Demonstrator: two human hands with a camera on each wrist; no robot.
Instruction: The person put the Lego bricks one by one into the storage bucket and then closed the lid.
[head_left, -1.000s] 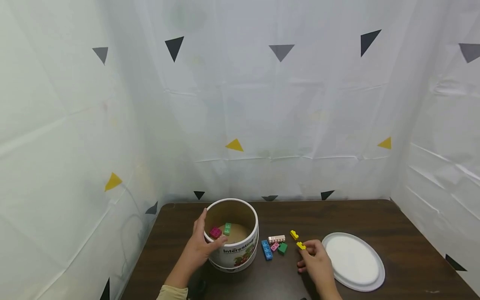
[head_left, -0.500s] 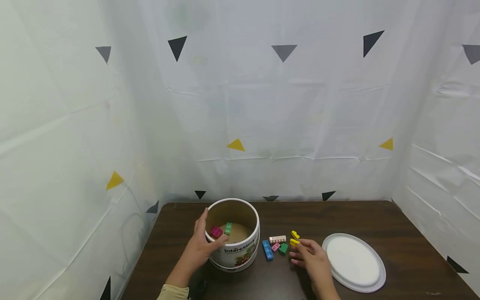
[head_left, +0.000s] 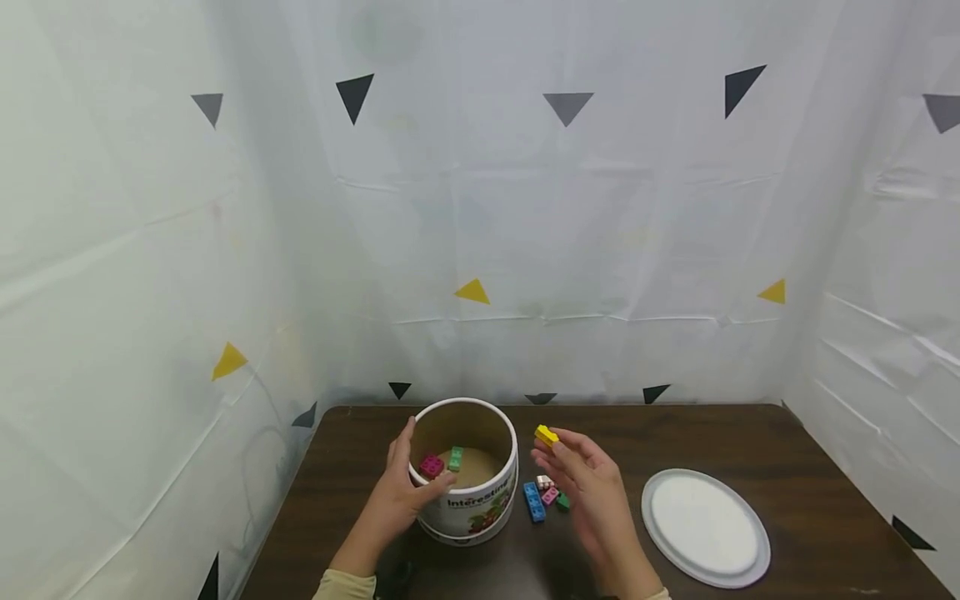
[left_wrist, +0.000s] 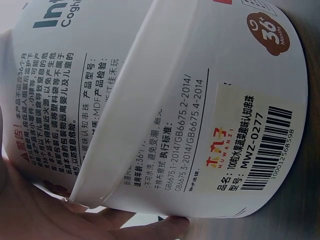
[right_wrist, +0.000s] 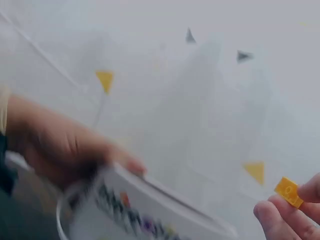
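Observation:
My left hand (head_left: pixel 401 492) grips the white round bucket (head_left: pixel 480 508) at its left side, thumb by the front rim. Printed text and a barcode label cover the bucket wall (left_wrist: pixel 200 150) in the left wrist view. Inside lie a magenta brick (head_left: pixel 431 466) and a light green brick (head_left: pixel 455 458). Right of the bucket, my right hand (head_left: pixel 588 483) pinches a yellow toy brick (head_left: pixel 547 435) above the table. In the right wrist view this yellow brick (right_wrist: pixel 288 191) sits between thumb and fingers. Whether a second yellow brick lies behind the hand, I cannot tell.
A blue brick (head_left: pixel 534 502), a pink brick (head_left: pixel 550 496), a pale pink brick (head_left: pixel 544 482) and a partly hidden green brick (head_left: pixel 563 502) lie beside the bucket. The white round lid (head_left: pixel 705 527) rests on the dark table (head_left: pixel 817 500) at right. White sheeting hangs behind.
My right hand has lifted the yellow brick and carried it left towards the bucket. The second yellow brick no longer shows on the table. My left hand and the bucket stay put.

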